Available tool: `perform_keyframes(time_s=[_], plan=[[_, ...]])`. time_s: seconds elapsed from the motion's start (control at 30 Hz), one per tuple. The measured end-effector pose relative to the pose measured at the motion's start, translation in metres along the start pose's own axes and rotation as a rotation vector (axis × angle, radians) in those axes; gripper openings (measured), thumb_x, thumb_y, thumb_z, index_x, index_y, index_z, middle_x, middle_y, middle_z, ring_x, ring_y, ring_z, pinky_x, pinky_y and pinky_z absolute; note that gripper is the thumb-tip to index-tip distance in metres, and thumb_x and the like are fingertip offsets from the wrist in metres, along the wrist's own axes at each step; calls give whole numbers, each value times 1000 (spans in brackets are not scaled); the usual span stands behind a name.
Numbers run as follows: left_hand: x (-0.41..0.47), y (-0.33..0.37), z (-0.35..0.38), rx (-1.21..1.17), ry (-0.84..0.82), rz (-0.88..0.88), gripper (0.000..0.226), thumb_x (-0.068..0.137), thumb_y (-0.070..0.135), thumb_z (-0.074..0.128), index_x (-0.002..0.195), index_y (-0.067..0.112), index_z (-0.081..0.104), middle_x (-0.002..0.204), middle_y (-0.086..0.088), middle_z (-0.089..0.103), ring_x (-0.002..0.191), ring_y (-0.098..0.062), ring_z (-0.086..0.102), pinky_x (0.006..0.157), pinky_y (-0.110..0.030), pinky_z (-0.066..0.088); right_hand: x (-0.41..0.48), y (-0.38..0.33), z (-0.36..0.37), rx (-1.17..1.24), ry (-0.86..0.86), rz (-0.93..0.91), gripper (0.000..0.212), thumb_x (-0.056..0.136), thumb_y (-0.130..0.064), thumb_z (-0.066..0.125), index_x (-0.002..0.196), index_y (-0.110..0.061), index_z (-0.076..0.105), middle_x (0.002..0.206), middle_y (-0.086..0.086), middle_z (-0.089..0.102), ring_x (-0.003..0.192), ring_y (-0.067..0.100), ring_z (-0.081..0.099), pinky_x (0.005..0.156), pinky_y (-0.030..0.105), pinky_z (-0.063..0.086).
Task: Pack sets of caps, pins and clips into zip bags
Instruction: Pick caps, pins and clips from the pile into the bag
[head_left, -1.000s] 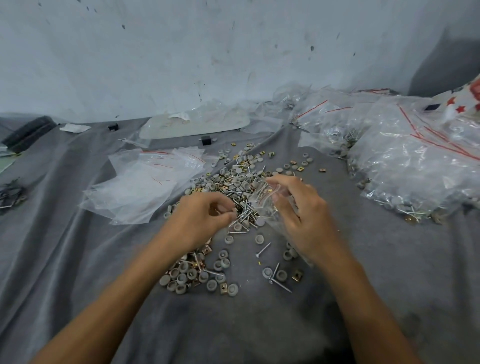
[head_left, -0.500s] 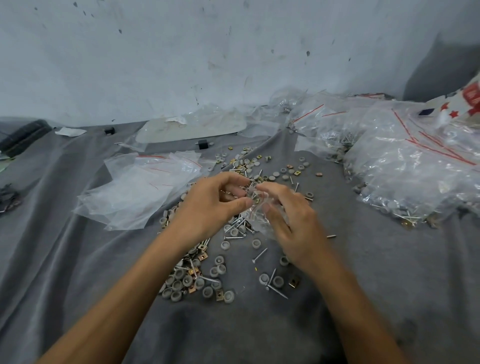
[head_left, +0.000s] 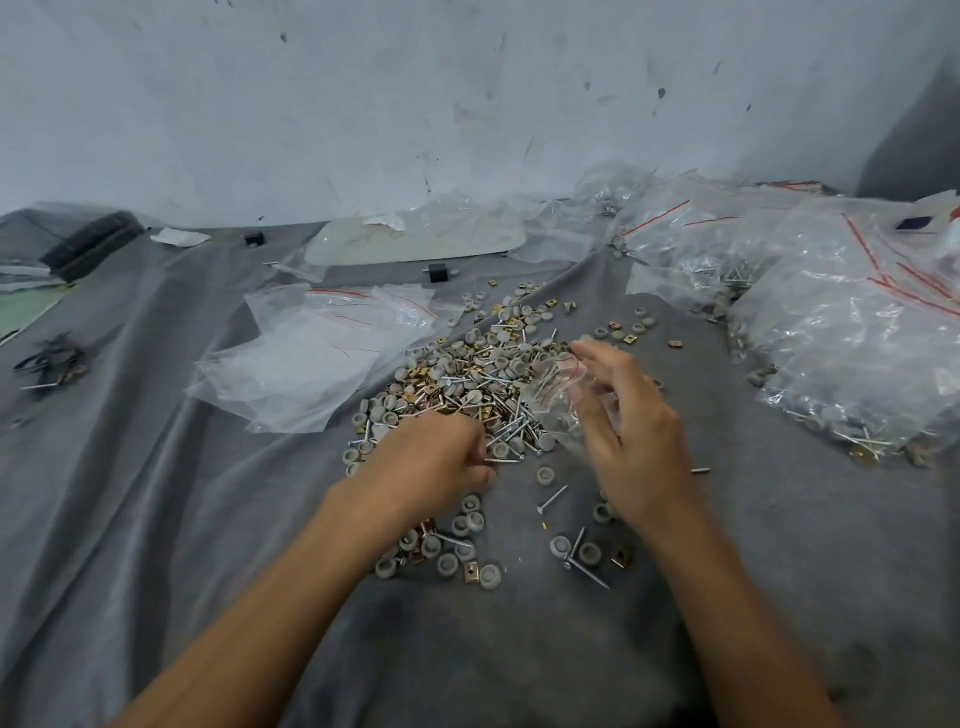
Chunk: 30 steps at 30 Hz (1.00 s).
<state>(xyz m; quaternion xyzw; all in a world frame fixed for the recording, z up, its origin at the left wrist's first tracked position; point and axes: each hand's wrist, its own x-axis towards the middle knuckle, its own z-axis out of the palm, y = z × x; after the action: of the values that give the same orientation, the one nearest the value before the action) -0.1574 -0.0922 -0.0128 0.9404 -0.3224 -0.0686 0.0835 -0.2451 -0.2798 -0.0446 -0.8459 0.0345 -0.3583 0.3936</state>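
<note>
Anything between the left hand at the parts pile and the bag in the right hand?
Nothing visible. The left hand rests on the heap of grey caps, steel pins and brass clips; the small clear zip bag in the right hand hangs just beside it, above the heap.

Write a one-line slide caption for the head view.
Right hand holds a small clear bag while the left hand digs into the pile of caps, pins and clips on grey cloth.

One wide-angle head camera is looking forward and down along the person's own arms. It is sitting close over the left hand (head_left: 431, 462) and the right hand (head_left: 639, 457) holding a clear bag (head_left: 556, 415), both mid-frame. Grey cloth (head_left: 156, 519) is filling the lower half; the wall (head_left: 467, 104) is running across the top.
</note>
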Motion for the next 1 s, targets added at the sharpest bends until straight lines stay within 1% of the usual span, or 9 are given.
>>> perform_keyframes(time_s=[0.27, 0.37, 0.47, 0.57, 0.7, 0.8, 0.87, 0.93, 1.0], plan=[[-3, 0, 9, -135, 69, -61, 11, 85, 40, 66, 89, 32, 59, 87, 12, 65, 83, -10, 61, 72, -33, 53, -3, -3, 1, -10, -110, 14, 40, 104, -28, 56, 139, -44, 45, 123, -15, 58, 123, 19, 57, 98, 49, 52], [-2, 3, 2, -341, 230, -42, 9, 83, 37, 67, 85, 33, 59, 83, 14, 65, 77, -3, 60, 69, -31, 52, -2, 0, 1, -43, -143, 38, 37, 104, -31, 57, 139, -39, 50, 126, -5, 63, 124, 21, 57, 100, 48, 50], [-1, 10, -7, -521, 348, 4, 7, 85, 40, 66, 89, 37, 61, 82, 17, 65, 72, 0, 60, 66, -22, 49, -1, 0, 2, -73, -163, 44, 32, 104, -33, 57, 136, -32, 57, 124, -7, 66, 123, 18, 57, 101, 46, 49], [3, 15, -10, -638, 362, 58, 9, 88, 41, 70, 95, 38, 64, 86, 23, 67, 67, -1, 60, 60, -16, 44, -2, -3, 2, -86, -153, 1, 29, 103, -31, 58, 132, -29, 63, 120, -11, 68, 119, 13, 58, 101, 43, 48], [3, 11, -7, -789, 306, 86, 30, 93, 34, 71, 121, 39, 60, 94, 20, 72, 79, -2, 68, 78, -27, 55, -2, -4, 2, -69, -144, -21, 27, 103, -29, 58, 129, -28, 65, 120, -12, 68, 120, 13, 58, 102, 43, 48], [0, -3, -10, -669, 323, 44, 15, 96, 27, 68, 106, 37, 65, 82, 19, 69, 75, 4, 63, 71, -19, 47, -1, -3, 0, -65, -126, -17, 26, 104, -28, 58, 129, -29, 65, 121, -14, 67, 121, 15, 58, 102, 44, 48], [-5, -13, -14, -467, 201, 51, 7, 95, 28, 68, 94, 35, 67, 81, 18, 67, 75, 5, 61, 68, -19, 43, -1, -3, 0, -64, -117, -22, 26, 104, -28, 57, 129, -30, 65, 120, -18, 65, 122, 15, 57, 102, 43, 48], [-10, -18, -18, -310, -17, 82, 3, 93, 33, 70, 93, 35, 67, 85, 19, 69, 77, 6, 63, 66, -17, 43, -2, -5, 0, -67, -116, -23, 27, 103, -29, 56, 129, -29, 65, 120, -19, 63, 122, 15, 57, 102, 42, 48], [-17, -19, -19, -212, -173, 87, 16, 88, 45, 74, 98, 36, 66, 90, 19, 68, 80, 5, 63, 70, -21, 47, -2, -6, 1, -67, -117, -26, 27, 103, -26, 57, 129, -28, 65, 121, -16, 64, 122, 16, 57, 103, 43, 48]])
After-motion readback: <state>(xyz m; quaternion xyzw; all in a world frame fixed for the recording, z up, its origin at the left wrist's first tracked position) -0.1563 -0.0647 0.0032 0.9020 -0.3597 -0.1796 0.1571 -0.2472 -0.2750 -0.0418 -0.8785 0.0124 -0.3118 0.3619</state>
